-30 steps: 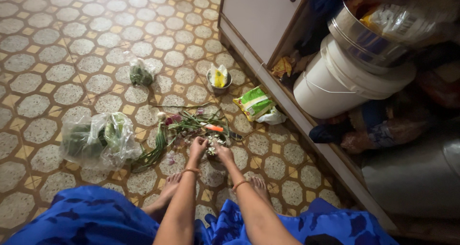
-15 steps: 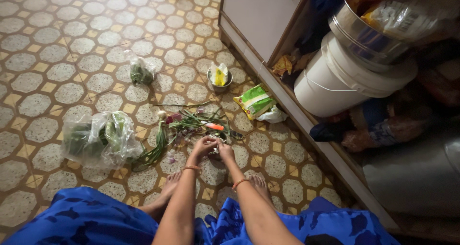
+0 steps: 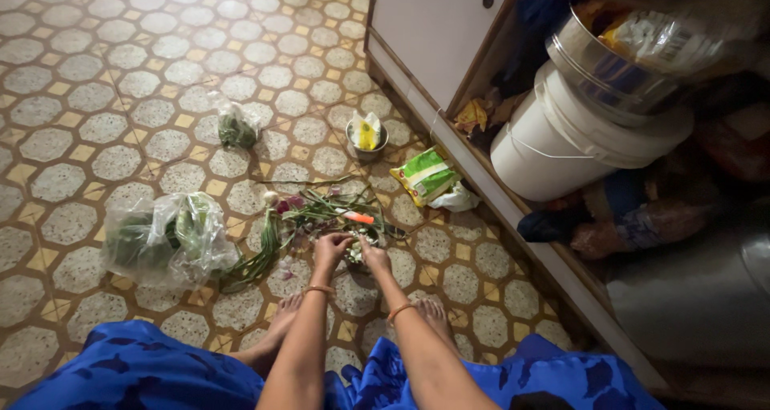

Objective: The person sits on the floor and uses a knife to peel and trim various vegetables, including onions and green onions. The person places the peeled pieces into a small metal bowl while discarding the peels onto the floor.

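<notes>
Roughly by size, we list what lies before us. Tiled floor (image 3: 96,73), brown and yellow with speckled octagons, carries everything. White cabinet door (image 3: 433,25) stands at upper right; beside it an open shelf holds a white plastic bucket (image 3: 561,145) with a steel pot (image 3: 609,69) resting on top, dark bundles below. Clear plastic bag of green vegetables (image 3: 164,238) lies to our left, well apart from the hands. Green-and-white packet (image 3: 423,173) lies near the cabinet base. Smaller knotted bag of greens (image 3: 237,125) sits farther out. Small steel bowl (image 3: 367,135), with a yellow-and-white wrapper in it, stands beyond the greens.

Spring onion stalks (image 3: 265,246) spread across the floor just ahead of our feet, with purple onion peelings and an orange-handled knife (image 3: 357,216) among them.

Left hand (image 3: 330,248) and right hand (image 3: 372,258) meet over a little heap of pale peeled pieces (image 3: 355,248), seemingly garlic or small onion, right between them on the floor. Both hands curl with fingertips pinched down at the heap; what each pinches is too small to tell.

Handling note, as our judgement: we would work one piece at a time, keep skins off to one side of the cleaned pieces, and keep fingers away from the knife blade lying just beyond.
</notes>
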